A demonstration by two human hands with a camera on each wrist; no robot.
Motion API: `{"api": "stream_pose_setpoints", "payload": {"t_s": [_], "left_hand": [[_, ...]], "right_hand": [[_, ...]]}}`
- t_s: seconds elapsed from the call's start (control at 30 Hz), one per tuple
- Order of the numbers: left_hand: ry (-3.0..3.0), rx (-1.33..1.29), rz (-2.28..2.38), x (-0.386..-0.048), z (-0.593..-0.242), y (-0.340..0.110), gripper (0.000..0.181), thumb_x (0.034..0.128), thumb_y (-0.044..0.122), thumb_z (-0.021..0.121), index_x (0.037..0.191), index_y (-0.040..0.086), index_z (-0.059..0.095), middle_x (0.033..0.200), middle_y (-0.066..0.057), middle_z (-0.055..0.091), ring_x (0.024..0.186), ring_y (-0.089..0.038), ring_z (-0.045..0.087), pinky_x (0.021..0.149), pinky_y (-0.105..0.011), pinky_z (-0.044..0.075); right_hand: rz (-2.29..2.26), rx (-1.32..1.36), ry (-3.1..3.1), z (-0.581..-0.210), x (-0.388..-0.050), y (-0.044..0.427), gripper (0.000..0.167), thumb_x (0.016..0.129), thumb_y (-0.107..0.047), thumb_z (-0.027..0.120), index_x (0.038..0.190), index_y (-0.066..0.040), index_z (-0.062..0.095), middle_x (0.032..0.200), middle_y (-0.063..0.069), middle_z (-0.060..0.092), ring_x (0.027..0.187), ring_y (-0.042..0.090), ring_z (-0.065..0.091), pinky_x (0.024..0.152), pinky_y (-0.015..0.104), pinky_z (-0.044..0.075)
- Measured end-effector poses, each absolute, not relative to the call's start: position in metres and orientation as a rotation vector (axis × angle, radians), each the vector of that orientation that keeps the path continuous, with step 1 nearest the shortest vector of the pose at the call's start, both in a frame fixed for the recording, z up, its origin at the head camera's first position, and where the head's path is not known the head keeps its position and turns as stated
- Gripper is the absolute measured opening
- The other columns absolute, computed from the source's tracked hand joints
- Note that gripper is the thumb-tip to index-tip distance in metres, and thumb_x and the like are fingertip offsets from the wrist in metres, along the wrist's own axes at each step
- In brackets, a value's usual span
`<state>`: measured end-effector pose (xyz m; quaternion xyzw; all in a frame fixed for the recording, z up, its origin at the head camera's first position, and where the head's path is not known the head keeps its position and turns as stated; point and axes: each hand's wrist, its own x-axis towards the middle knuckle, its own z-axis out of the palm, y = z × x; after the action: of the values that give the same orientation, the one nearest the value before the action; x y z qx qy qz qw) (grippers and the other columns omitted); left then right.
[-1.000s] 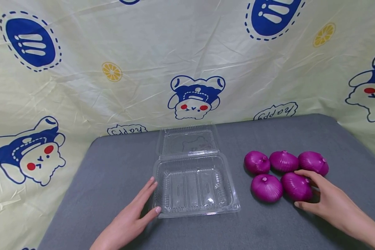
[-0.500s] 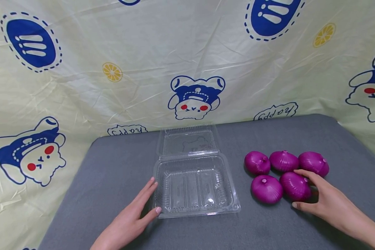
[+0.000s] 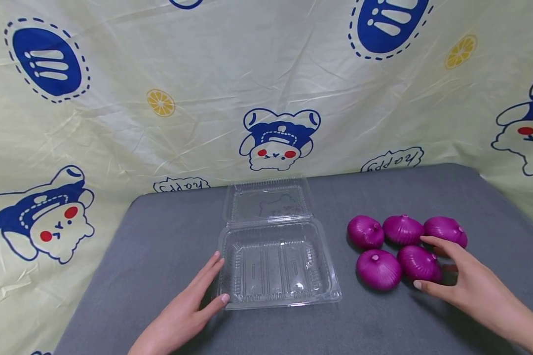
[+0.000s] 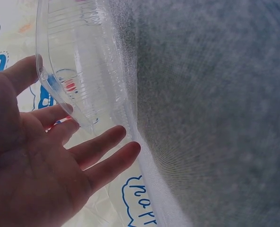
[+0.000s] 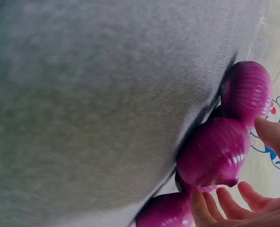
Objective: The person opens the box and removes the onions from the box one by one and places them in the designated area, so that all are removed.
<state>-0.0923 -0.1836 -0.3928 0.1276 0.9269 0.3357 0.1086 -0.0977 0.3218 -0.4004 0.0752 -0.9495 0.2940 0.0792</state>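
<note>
Several purple onions sit in two rows on the right of the table. My right hand (image 3: 471, 278) is spread beside the front-right onion (image 3: 419, 264), its thumb and fingers loosely curved on either side. In the right wrist view a gap shows between the thumb and that onion (image 5: 213, 153). The front-left onion (image 3: 379, 269) lies just left of it. A clear plastic clamshell box (image 3: 275, 301) stands with its lid (image 3: 266, 199) laid back, nothing inside. My left hand (image 3: 182, 310) lies along its left side, with fingers extended and fingertips at the rim (image 4: 52, 90).
Three more onions form the back row: left (image 3: 365, 231), middle (image 3: 403, 229) and right (image 3: 445, 230). The grey cloth table (image 3: 169, 231) ends at a printed curtain (image 3: 204, 133) behind.
The front-right onion has shifted slightly left, against its neighbour. My right hand has loosened from it and drawn slightly away. The left hand stays where it was.
</note>
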Motion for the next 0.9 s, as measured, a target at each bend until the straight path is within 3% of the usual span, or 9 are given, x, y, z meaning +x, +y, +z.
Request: {"api": "stream_pose_setpoints", "payload": {"t_s": [0.17,0.27,0.3,0.37,0.47,0.53,0.6,0.8,0.9], "left_hand": [[2.742,0.419,0.982,-0.092,-0.391,-0.184,0.071,0.0959,0.050,0.059,0.156,0.030,0.026,0.160,0.021,0.010,0.145,-0.007,0.019,0.111,-0.050,0.029],[2.748,0.434,0.976,-0.092,-0.389,-0.184,0.071,0.0962,0.051,0.057,0.156,0.030,0.026,0.161,0.020,0.010,0.145,-0.009,0.019,0.111,-0.051,0.029],[2.749,0.436,0.979,-0.093,-0.388,-0.184,0.070,0.0963,0.050,0.057,0.156,0.031,0.026,0.161,0.020,0.010,0.145,-0.009,0.019,0.111,-0.051,0.029],[2.759,0.445,0.985,-0.094,-0.386,-0.185,0.070,0.0969,0.050,0.057,0.156,0.031,0.026,0.161,0.019,0.010,0.145,-0.008,0.019,0.111,-0.051,0.029],[2.803,0.490,0.996,-0.098,-0.383,-0.185,0.068,0.0986,0.047,0.056,0.157,0.028,0.026,0.161,0.016,0.012,0.145,-0.009,0.019,0.111,-0.050,0.029],[2.858,0.524,0.985,-0.101,-0.379,-0.184,0.067,0.0996,0.042,0.056,0.157,0.025,0.026,0.162,0.014,0.013,0.145,-0.012,0.020,0.111,-0.049,0.029],[2.964,0.560,0.921,-0.104,-0.375,-0.183,0.066,0.1002,0.037,0.057,0.157,0.021,0.027,0.162,0.009,0.017,0.146,-0.016,0.022,0.111,-0.049,0.029],[3.353,0.482,0.542,-0.117,-0.359,-0.173,0.063,0.0983,0.027,0.060,0.153,0.008,0.035,0.160,-0.008,0.027,0.146,-0.032,0.023,0.110,-0.055,0.028],[3.397,0.376,0.338,-0.119,-0.353,-0.168,0.065,0.0995,0.031,0.056,0.156,0.011,0.030,0.162,-0.006,0.022,0.148,-0.030,0.015,0.112,-0.057,0.022]], "right_hand": [[0.860,0.256,-2.809,-0.388,-0.100,0.314,0.087,0.067,-0.033,0.092,0.137,-0.007,0.048,0.130,0.020,0.048,0.108,0.041,0.048,0.076,0.005,0.040],[0.839,0.297,-2.755,-0.379,-0.101,0.306,0.085,0.069,-0.033,0.091,0.138,-0.007,0.050,0.133,0.018,0.048,0.113,0.041,0.044,0.085,0.002,0.033],[0.844,0.312,-2.725,-0.377,-0.101,0.304,0.083,0.069,-0.031,0.091,0.138,-0.008,0.051,0.135,0.017,0.049,0.115,0.040,0.043,0.085,-0.001,0.024],[0.847,0.337,-2.694,-0.371,-0.101,0.297,0.082,0.071,-0.030,0.090,0.140,-0.011,0.050,0.139,0.015,0.047,0.120,0.040,0.041,0.096,0.004,0.020],[0.860,0.369,-2.683,-0.363,-0.100,0.288,0.082,0.075,-0.027,0.087,0.145,-0.016,0.047,0.148,0.013,0.041,0.130,0.041,0.034,0.116,0.034,0.017],[0.842,0.375,-2.711,-0.357,-0.100,0.282,0.083,0.078,-0.030,0.085,0.149,-0.019,0.043,0.154,0.012,0.034,0.138,0.041,0.028,0.113,0.060,0.018],[0.802,0.368,-2.757,-0.352,-0.101,0.274,0.086,0.081,-0.036,0.081,0.153,-0.021,0.037,0.159,0.011,0.026,0.144,0.038,0.019,0.103,0.073,0.019],[0.548,0.385,-2.852,-0.342,-0.108,0.250,0.092,0.088,-0.054,0.067,0.159,-0.020,0.020,0.164,0.005,0.009,0.149,0.032,-0.001,0.115,0.058,0.001],[0.407,0.383,-2.892,-0.342,-0.110,0.242,0.092,0.090,-0.061,0.059,0.159,-0.020,0.015,0.165,0.007,0.004,0.148,0.033,-0.009,0.115,0.053,-0.010]]}}
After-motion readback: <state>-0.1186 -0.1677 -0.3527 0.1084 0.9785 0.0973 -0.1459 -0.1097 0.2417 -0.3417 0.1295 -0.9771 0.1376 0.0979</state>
